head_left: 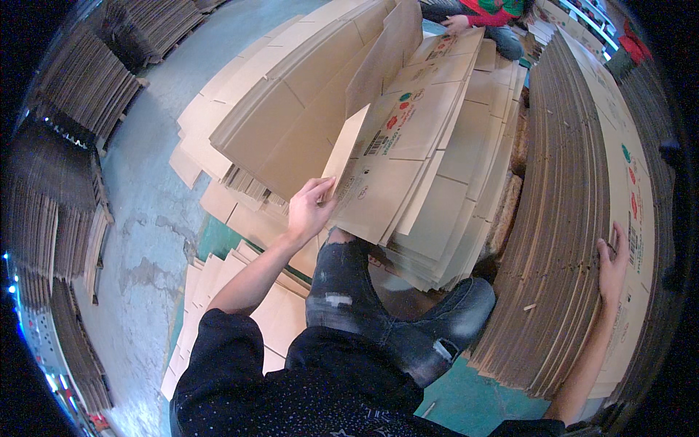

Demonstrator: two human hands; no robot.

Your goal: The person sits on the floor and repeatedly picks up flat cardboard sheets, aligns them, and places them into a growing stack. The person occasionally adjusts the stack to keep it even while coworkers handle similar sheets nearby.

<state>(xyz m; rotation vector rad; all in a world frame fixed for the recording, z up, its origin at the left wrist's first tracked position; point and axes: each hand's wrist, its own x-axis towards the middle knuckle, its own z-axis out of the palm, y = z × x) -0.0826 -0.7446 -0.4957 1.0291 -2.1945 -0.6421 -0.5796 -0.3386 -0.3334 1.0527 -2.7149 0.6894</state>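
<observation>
My knees in dark jeans [378, 306] are right below me. My left hand [309, 211] has its grip closed on the edge of a printed flat carton [408, 146], thumb on top, lying on the pile in front of me. My right hand [614, 266] lies open and flat on the tall cardboard stack [568, 189] beside me, holding nothing. Further back, another person [480, 14] sits by more sheets.

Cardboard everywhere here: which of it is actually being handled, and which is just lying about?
In hand:
- printed flat carton, gripped by the left hand
- tall carton stack, under the right hand

Lying about:
- plain cardboard sheets
- far stacks
- sheets on the floor
</observation>
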